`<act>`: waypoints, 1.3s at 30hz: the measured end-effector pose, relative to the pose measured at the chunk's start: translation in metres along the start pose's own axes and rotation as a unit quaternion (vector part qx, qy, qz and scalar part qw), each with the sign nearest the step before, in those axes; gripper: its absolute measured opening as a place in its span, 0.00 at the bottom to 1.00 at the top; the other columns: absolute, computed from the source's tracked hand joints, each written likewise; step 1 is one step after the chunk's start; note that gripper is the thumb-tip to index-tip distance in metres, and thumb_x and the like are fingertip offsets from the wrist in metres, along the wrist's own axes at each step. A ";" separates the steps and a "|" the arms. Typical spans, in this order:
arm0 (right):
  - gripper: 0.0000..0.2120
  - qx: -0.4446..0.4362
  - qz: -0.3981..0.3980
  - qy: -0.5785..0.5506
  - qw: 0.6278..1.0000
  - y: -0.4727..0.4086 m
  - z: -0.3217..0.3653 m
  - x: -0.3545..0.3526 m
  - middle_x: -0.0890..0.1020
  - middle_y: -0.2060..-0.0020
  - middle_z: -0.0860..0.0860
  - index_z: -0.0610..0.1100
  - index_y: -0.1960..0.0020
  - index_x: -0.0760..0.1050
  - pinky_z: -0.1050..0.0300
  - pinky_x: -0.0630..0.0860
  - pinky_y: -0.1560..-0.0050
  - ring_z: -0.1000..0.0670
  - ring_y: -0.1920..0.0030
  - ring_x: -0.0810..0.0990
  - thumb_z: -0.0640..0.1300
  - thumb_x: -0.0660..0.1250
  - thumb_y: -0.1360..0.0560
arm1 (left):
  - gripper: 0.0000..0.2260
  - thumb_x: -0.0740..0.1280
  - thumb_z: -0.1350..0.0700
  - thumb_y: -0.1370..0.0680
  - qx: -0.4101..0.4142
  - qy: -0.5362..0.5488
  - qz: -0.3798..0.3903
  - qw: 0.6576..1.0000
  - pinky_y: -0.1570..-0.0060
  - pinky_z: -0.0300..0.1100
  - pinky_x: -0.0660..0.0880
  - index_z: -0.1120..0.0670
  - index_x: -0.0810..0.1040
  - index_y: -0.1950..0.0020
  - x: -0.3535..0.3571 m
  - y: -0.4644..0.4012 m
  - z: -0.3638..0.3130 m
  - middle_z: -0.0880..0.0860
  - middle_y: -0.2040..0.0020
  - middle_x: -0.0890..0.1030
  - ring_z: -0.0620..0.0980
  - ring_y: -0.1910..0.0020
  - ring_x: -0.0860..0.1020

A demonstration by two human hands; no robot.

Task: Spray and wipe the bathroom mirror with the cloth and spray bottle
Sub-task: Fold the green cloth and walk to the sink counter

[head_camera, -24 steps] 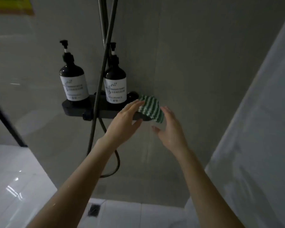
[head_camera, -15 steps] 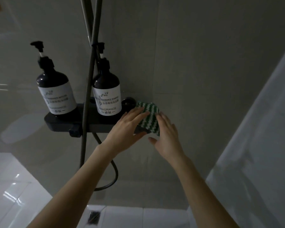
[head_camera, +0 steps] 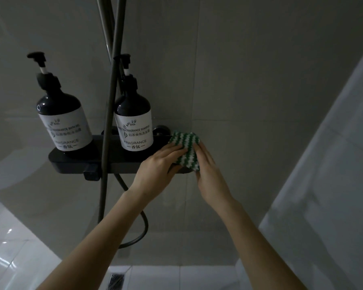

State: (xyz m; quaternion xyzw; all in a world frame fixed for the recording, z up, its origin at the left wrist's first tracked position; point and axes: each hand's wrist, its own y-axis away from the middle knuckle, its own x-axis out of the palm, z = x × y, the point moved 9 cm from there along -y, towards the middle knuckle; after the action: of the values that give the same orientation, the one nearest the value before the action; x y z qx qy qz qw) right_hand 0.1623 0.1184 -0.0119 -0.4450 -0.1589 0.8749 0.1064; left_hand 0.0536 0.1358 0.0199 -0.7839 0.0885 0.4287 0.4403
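A green and white striped cloth (head_camera: 186, 143) lies on the right end of a black shower shelf (head_camera: 76, 162) and hangs over its front edge. My left hand (head_camera: 157, 170) has its fingers on top of the cloth and its thumb below, pinching it. My right hand (head_camera: 210, 174) touches the cloth's right side with nearly straight fingers; its thumb is hidden.
Two dark pump bottles (head_camera: 64, 122) (head_camera: 134, 122) with white labels stand on the shelf left of the cloth. A grey hose (head_camera: 108, 101) runs down in front of the shelf and loops below it. Grey tiled wall behind, a pale panel (head_camera: 323, 185) at right, a floor drain (head_camera: 115, 281) below.
Both hands have moved forward onto the cloth. The left fingers now lie over it and the right hand has closed in on its right side.
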 end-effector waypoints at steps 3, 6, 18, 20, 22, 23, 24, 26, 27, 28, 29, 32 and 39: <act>0.30 0.010 0.007 0.012 1.000 0.003 -0.001 -0.003 0.51 0.23 0.48 0.43 0.23 0.51 0.52 0.55 0.26 0.50 0.24 0.51 0.29 0.54 0.21 | 0.19 0.69 0.62 0.27 -0.004 -0.001 -0.018 1.000 0.36 0.43 0.68 0.55 0.76 0.37 -0.004 0.005 -0.003 0.53 0.37 0.77 0.51 0.34 0.72; 0.30 0.002 0.010 0.016 1.000 0.008 0.004 -0.006 0.51 0.23 0.48 0.43 0.23 0.51 0.52 0.53 0.25 0.50 0.24 0.50 0.27 0.54 0.22 | 0.18 0.70 0.63 0.28 -0.003 -0.010 -0.028 1.000 0.37 0.43 0.68 0.56 0.77 0.38 -0.008 0.012 -0.008 0.54 0.39 0.78 0.52 0.35 0.73; 0.27 -0.009 0.037 0.017 0.999 0.059 0.033 -0.012 0.54 0.24 0.49 0.43 0.23 0.53 0.61 0.53 0.27 0.51 0.24 0.54 0.30 0.53 0.20 | 0.19 0.69 0.64 0.28 0.018 -0.064 -0.066 0.996 0.38 0.50 0.71 0.56 0.77 0.37 -0.016 0.040 -0.035 0.54 0.39 0.79 0.53 0.38 0.75; 0.26 -0.013 0.044 0.022 0.999 0.070 0.044 -0.010 0.57 0.24 0.48 0.43 0.24 0.56 0.61 0.55 0.27 0.51 0.25 0.57 0.31 0.53 0.20 | 0.16 0.64 0.62 0.26 0.023 -0.066 -0.079 0.994 0.39 0.49 0.73 0.55 0.78 0.38 -0.028 0.057 -0.037 0.53 0.40 0.79 0.53 0.39 0.76; 0.26 -0.019 0.057 0.029 0.998 0.080 0.058 -0.002 0.61 0.25 0.48 0.42 0.25 0.58 0.62 0.56 0.29 0.51 0.26 0.60 0.30 0.54 0.21 | 0.15 0.59 0.58 0.24 0.030 -0.069 -0.080 0.994 0.41 0.47 0.75 0.55 0.79 0.40 -0.042 0.079 -0.038 0.53 0.42 0.80 0.52 0.41 0.78; 0.26 -0.022 0.063 0.032 0.997 0.086 0.068 0.004 0.63 0.26 0.47 0.42 0.25 0.60 0.62 0.56 0.29 0.50 0.27 0.61 0.30 0.54 0.21 | 0.15 0.58 0.58 0.24 0.035 -0.073 -0.083 0.993 0.43 0.46 0.75 0.56 0.80 0.42 -0.050 0.091 -0.038 0.54 0.43 0.81 0.53 0.43 0.79; 0.25 -0.027 0.068 0.033 0.997 0.093 0.080 0.012 0.64 0.27 0.47 0.42 0.25 0.61 0.62 0.57 0.29 0.50 0.27 0.62 0.30 0.55 0.21 | 0.14 0.59 0.59 0.25 0.037 -0.081 -0.086 0.992 0.44 0.45 0.75 0.57 0.80 0.44 -0.059 0.106 -0.037 0.54 0.45 0.82 0.53 0.45 0.80; 0.24 -0.036 0.095 0.031 0.994 0.109 0.107 0.036 0.66 0.28 0.46 0.42 0.26 0.62 0.61 0.58 0.29 0.49 0.29 0.64 0.31 0.54 0.21 | 0.13 0.61 0.62 0.26 0.022 -0.100 -0.085 0.991 0.46 0.43 0.74 0.57 0.81 0.47 -0.080 0.140 -0.027 0.54 0.48 0.83 0.53 0.48 0.80; 0.23 -0.043 0.117 0.030 0.992 0.118 0.122 0.051 0.66 0.28 0.47 0.42 0.26 0.62 0.61 0.58 0.30 0.49 0.29 0.65 0.31 0.54 0.21 | 0.12 0.63 0.63 0.28 0.010 -0.108 -0.082 0.991 0.47 0.43 0.75 0.57 0.82 0.48 -0.091 0.161 -0.020 0.54 0.49 0.83 0.53 0.50 0.81; 0.23 -0.055 0.139 0.030 0.988 0.127 0.139 0.068 0.67 0.28 0.47 0.42 0.27 0.63 0.61 0.58 0.30 0.49 0.29 0.65 0.32 0.53 0.20 | 0.11 0.67 0.63 0.30 -0.001 -0.115 -0.076 0.990 0.49 0.43 0.76 0.57 0.82 0.49 -0.103 0.184 -0.012 0.54 0.50 0.83 0.53 0.52 0.82; 0.23 -0.069 0.161 0.028 0.984 0.135 0.157 0.085 0.67 0.28 0.48 0.43 0.27 0.63 0.61 0.59 0.31 0.49 0.30 0.65 0.32 0.53 0.20 | 0.12 0.71 0.63 0.32 -0.016 -0.122 -0.065 0.990 0.52 0.43 0.77 0.57 0.82 0.49 -0.114 0.207 -0.003 0.54 0.51 0.83 0.53 0.54 0.82; 0.21 -0.112 0.216 0.016 0.970 0.160 0.215 0.135 0.68 0.29 0.48 0.43 0.28 0.64 0.62 0.60 0.32 0.49 0.31 0.67 0.35 0.54 0.20 | 0.17 0.77 0.58 0.36 -0.094 -0.151 -0.030 0.984 0.58 0.43 0.79 0.56 0.81 0.48 -0.151 0.277 0.027 0.53 0.53 0.84 0.52 0.58 0.83; 0.18 -0.224 0.296 -0.032 0.928 0.205 0.346 0.223 0.76 0.36 0.47 0.43 0.32 0.70 0.58 0.69 0.37 0.48 0.38 0.75 0.38 0.61 0.21 | 0.11 0.71 0.59 0.29 -0.245 -0.229 -0.069 0.939 0.59 0.45 0.80 0.56 0.81 0.47 -0.250 0.405 0.069 0.54 0.52 0.84 0.54 0.57 0.83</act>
State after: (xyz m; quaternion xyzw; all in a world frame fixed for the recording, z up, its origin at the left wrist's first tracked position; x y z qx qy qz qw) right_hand -0.2579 -0.0621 -0.0629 -0.4563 -0.2153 0.8219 -0.2645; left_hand -0.3510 -0.1124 -0.0579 -0.7526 -0.1769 0.5735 0.2710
